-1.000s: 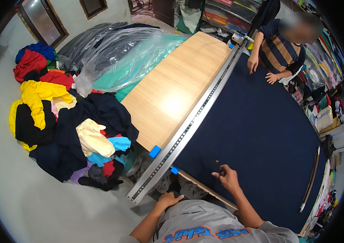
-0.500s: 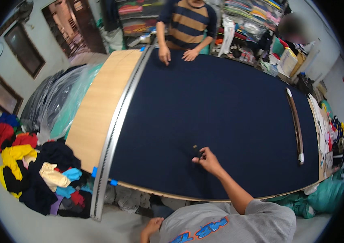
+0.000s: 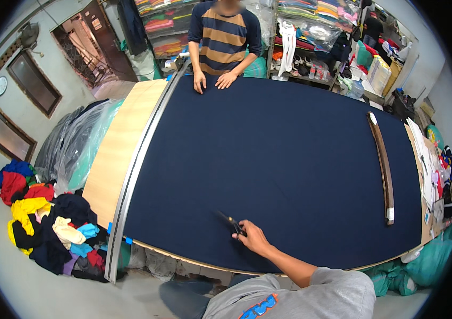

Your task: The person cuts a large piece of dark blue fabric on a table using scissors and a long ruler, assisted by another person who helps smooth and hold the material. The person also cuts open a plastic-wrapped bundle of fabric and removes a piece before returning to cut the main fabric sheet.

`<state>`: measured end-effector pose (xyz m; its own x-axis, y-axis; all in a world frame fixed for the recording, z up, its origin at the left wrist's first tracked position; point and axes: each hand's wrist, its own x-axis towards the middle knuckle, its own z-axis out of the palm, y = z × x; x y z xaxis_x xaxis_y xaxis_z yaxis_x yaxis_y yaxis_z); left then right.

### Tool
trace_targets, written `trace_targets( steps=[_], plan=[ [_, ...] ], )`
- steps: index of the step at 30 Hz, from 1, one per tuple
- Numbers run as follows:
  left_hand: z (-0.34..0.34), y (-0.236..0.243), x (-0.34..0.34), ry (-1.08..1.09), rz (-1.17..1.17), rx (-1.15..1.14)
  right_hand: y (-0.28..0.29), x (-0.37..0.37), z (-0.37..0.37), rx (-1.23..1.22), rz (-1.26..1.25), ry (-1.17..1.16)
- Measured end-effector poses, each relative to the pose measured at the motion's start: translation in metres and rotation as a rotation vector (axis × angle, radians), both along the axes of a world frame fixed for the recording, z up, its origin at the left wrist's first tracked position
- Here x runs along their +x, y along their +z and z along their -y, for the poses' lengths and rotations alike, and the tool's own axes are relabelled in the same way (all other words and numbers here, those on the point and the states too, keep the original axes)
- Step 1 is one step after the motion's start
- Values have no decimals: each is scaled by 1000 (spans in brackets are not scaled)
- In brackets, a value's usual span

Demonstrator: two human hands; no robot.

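right hand (image 3: 255,237) with scissors (image 3: 235,226) above navy cloth (image 3: 289,159), lower centre of the frame
its fingers are clamped on the dark handles (the left hand is out of view, its fingers impossible to tell); the blurred blades seem to point up and left. a metal rail (image 3: 146,135) crosses the frame's left; a brown strip (image 3: 381,159) lies at right.

Large blue, orange-outlined lettering (image 3: 259,307) is running across the wearer's grey fabric shirt (image 3: 324,292). The round, pale-faced wall clock (image 3: 1,85) and the small rectangular notice (image 3: 96,23) on the brown door (image 3: 104,49) are showing details too small for reading.
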<state>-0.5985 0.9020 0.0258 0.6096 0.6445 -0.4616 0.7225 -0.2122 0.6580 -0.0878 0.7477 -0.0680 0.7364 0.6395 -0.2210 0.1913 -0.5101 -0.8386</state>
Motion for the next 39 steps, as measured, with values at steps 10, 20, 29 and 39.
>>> trace_targets(
  steps=[10, 20, 29, 39],
  plan=[
    [-2, 224, -82, 780, -383, 1249, -11, 27, -77, 229, 395, -60],
    [-11, 194, -102, 562, -756, 1467, -72, 13, -74, 264, 529, 130],
    [-123, 44, 139, 362, -261, 811, -71, 12, -76, 122, 557, 217],
    [-166, -48, 295, 387, -233, 337, -72, 12, -79, 48, 551, 251]
  ],
)
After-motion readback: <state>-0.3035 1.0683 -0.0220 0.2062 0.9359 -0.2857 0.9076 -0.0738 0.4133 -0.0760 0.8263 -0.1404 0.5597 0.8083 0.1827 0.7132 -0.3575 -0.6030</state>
